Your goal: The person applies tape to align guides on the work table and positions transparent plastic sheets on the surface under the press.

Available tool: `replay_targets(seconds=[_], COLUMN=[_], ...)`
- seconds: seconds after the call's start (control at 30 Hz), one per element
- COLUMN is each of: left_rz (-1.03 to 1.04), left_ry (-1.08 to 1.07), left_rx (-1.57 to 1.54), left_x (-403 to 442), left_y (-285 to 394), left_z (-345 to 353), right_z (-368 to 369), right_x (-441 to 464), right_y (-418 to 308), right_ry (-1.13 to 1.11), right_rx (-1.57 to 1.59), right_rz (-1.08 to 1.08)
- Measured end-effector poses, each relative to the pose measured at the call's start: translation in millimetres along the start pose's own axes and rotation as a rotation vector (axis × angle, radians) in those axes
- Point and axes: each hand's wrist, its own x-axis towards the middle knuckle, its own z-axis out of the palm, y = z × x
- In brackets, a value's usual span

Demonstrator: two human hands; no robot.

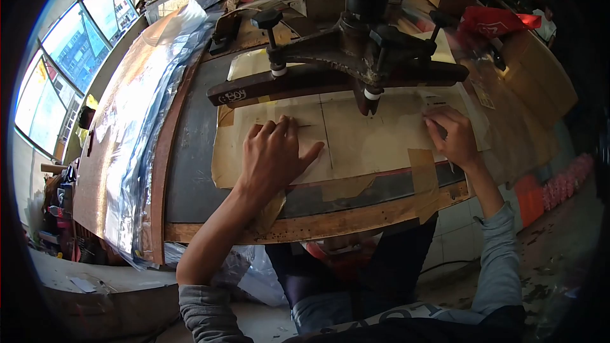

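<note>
In the head view, the sheet [375, 143] lies in the middle of the frame on the desk [197, 127], partly beneath the bar [406, 75] of the press [346, 44]. The laying-out looks done: the sheet is spread out, a dark line [325, 130] crosses it left of centre, and tape [423, 181] runs from its lower right edge over the rim of the desk. The left hand [270, 155] rests on the sheet left of centre, thumb spread wide from bent fingers, with nothing visible in its hold. The right hand [452, 134] is at the sheet's right end, thumb and fingertips drawn close; whether they pinch something thin, I cannot tell. The work at that end therefore seems unfinished, with both hands on or close to the sheet. Whether the bar touches the sheet, and how much remains, cannot be told.
</note>
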Motion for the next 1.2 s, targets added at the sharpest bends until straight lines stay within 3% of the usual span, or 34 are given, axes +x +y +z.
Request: replay_targets(seconds=[0.27,0.57,1.2], left_rz=[0.029,0.045,0.039], left_ry=[-0.070,-0.048,-0.014], left_rx=[0.025,0.035,0.015], left_x=[-3,-6,-7], left_y=[6,5,4], left_z=[-7,-3,-4], right_z=[-2,-3,-5], right_x=[3,4,1], right_y=[-5,-7,-12], right_ry=[-0.010,-0.019,-0.153], right_rx=[-0.063,0.022,-0.108], right_rz=[-0.025,0.010,-0.011])
